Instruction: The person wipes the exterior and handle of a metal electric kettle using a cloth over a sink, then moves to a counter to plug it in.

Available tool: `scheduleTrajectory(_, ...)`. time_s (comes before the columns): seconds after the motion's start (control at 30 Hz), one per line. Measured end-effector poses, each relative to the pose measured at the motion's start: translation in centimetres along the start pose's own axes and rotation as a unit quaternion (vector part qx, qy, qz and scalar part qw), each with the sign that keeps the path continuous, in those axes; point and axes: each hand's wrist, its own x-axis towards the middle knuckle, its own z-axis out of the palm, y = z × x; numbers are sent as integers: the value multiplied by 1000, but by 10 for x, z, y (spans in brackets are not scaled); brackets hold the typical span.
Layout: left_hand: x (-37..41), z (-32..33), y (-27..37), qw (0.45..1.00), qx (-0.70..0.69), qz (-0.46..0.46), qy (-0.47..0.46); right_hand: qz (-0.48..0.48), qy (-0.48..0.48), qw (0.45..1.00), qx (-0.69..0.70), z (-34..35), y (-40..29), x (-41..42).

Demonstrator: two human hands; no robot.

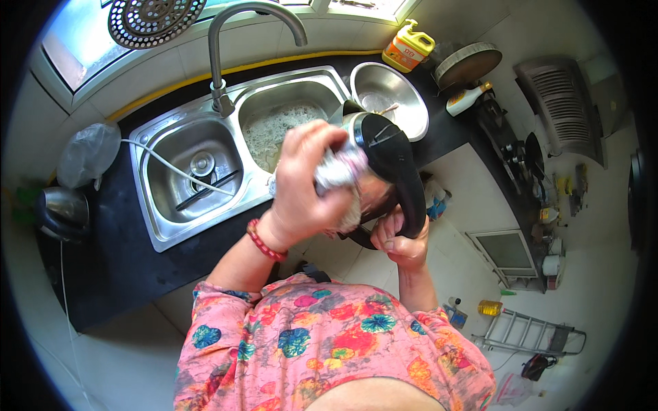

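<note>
An electric kettle point(378, 190) with a metal body and black lid is held tilted in front of my body. My right hand point(403, 241) grips the lower end of its black handle point(415, 205). In my left hand point(300, 190) is a bunched, pale cloth point(339, 169), held against the kettle's side; this hand is blurred. Part of the kettle's body is hidden behind the hand and cloth. Beyond them, a double steel sink point(252, 159) holds cloudy, foamy water point(282, 123) in its right basin.
The left basin contains a black stick-like object point(208, 190), crossed by a white hose point(175, 167). A tall faucet point(218, 61) rises behind. A steel bowl point(419, 115) stands right of the sink, near a yellow jug point(408, 49). Another kettle point(61, 213) sits at far left.
</note>
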Motion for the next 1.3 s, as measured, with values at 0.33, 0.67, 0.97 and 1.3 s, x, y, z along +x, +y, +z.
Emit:
scheduleTrajectory(0.33, -33, 16, 11, 985, 69, 158, -29, -19, 63, 998, -23, 13, 6, 9)
scheduleTrajectory(0.67, -4, 0, 6, 996, 22, 86, -5, 10, 7, 999, 50, 7, 5, 7)
scheduleTrajectory(0.97, 8, -2, -11, 999, 16, 38, -15, 21, 26, 999, 9, 13, 8, 7)
scheduleTrajectory(1.3, -4, 2, -2, 998, 55, 37, 7, 29, 45, 999, 12, 13, 14, 10)
